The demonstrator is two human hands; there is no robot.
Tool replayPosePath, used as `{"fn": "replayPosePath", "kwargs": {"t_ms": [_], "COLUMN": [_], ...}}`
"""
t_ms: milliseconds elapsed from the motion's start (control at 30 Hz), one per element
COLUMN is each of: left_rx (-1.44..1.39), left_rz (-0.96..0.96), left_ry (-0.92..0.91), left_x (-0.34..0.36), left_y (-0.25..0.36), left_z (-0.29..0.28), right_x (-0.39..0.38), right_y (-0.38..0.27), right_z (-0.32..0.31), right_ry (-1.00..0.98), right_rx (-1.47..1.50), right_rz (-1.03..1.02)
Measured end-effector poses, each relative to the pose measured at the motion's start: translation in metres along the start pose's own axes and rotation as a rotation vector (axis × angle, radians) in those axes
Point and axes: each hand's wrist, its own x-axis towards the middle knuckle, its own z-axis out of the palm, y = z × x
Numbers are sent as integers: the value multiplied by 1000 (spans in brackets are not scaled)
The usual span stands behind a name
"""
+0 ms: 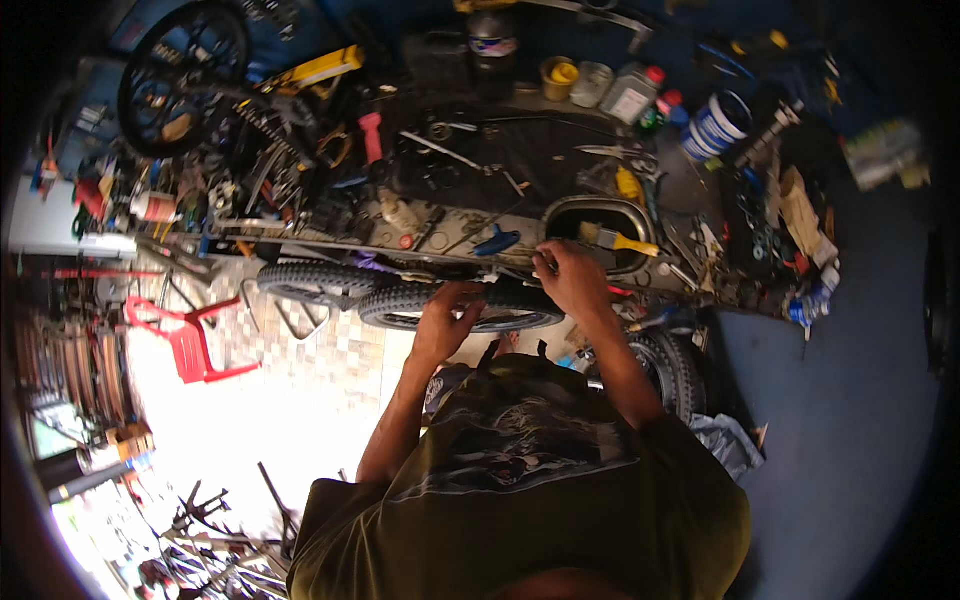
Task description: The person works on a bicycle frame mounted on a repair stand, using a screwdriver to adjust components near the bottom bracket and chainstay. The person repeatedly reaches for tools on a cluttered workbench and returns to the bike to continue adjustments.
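In front of me, at the bench's near edge, is a bicycle wheel (520, 308) with a black knobby tyre. My left hand (450, 312) is over the tyre's near left part, fingers loosely bent and the thumb apart; I see nothing held in it. My right hand (572, 282) is higher, by the bench edge and the wheel's far right side. Its fingers are curled together, and whatever is between them is too small to make out. Beside that hand lies a metal basin (550, 212) holding a yellow-handled brush (630, 243). A blue-handled tool (496, 241) rests left of it.
The workbench (370, 232) carries pliers (612, 152), a white-and-blue tub (717, 127), a grey bottle with a red cap (632, 95) and many loose tools. Another tyre (290, 277) is at left, and one (672, 375) is by my right arm. A red plastic chair (195, 345) stands on the tiled floor.
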Motion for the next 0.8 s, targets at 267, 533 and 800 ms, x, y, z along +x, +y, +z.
{"fn": "replayPosePath", "kwargs": {"t_ms": [267,533,800], "left_rx": [23,20,-32], "left_rz": [4,-17,-41], "left_ry": [68,114,163], "left_x": [-14,-23,-27], "left_y": [-8,-14,-14], "left_z": [-14,-20,-30], "right_x": [12,21,25], "right_y": [-11,-29,-38], "right_z": [19,27,32], "right_ry": [-44,-56,-48], "right_rx": [11,24,24], "right_rz": [-103,-176,-249]}}
